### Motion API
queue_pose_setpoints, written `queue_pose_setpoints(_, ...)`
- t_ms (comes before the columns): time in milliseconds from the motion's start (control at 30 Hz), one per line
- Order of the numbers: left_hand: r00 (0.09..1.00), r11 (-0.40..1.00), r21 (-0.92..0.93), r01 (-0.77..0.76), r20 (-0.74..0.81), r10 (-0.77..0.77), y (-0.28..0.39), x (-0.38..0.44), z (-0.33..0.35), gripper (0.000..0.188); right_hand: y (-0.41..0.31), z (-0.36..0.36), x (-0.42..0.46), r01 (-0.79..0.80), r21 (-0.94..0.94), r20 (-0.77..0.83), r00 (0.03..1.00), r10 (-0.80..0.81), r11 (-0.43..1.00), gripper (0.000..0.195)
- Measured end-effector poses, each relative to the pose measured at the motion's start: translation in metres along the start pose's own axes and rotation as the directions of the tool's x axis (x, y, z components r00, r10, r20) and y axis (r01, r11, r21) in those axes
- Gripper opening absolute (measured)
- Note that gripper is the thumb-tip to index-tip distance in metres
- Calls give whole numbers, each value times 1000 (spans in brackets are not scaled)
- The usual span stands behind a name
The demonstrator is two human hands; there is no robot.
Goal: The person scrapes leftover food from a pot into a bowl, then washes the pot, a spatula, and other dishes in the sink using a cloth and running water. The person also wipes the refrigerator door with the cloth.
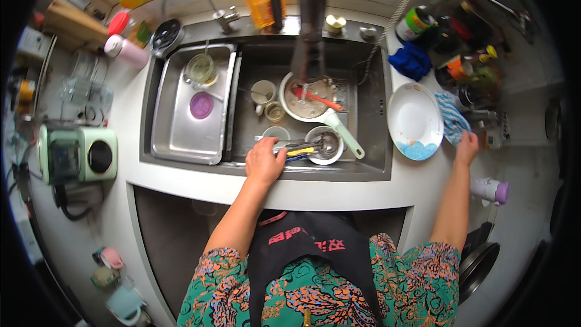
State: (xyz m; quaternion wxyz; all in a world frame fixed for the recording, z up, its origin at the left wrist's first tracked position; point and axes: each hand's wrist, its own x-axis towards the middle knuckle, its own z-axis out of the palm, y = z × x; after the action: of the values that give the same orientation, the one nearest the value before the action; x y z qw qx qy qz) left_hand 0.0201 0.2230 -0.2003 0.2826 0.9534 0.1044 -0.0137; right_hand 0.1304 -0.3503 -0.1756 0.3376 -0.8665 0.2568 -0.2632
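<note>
My left hand is at the front rim of the sink, its fingers by the handle ends of several utensils. Whether it grips them is hidden. Those utensils lean out of a white bowl. My right hand pinches a blue-and-white striped cloth on the right counter. Beside the cloth lies a white oval plate with a blue patterned end. In the basin stands a white pan with a pale green handle, holding murky water and a red utensil.
A mug and a small glass stand in the sink. The steel tray at left holds a purple round item. Bottles and a dark blue cloth crowd the right counter. A faucet rises behind.
</note>
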Motion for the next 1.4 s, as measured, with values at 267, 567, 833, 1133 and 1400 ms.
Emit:
queue_pose_setpoints(267, 996, 998, -42, 51, 74, -48, 5, -1, -9, 32, -60, -68, 34, -281, 841, 141, 939, 314, 463, 31)
queue_pose_setpoints(567, 998, 821, -571, 26, 67, 15, 16, 10, 0, 39, -251, -104, -72, -145, 930, 81, 977, 196, 338, 48)
queue_pose_setpoints(833, 871, 66, -963, 260, 263, 414, 120, 13, -11, 39, -275, 26, -245, 447, 429, 736, 330, -591, 785, 18)
queue_pose_setpoints(1133, 837, -118, -861, 494, 434, 333, 123, 27, -18, 56, -249, 72, -271, -217, 459, 774, 573, -268, 861, 79)
queue_pose_setpoints(1400, 965, 618, -763, -188, -25, 262, 88, 53, 19, 48, -243, 106, -237, -716, 513, 813, 582, -1, 474, 35)
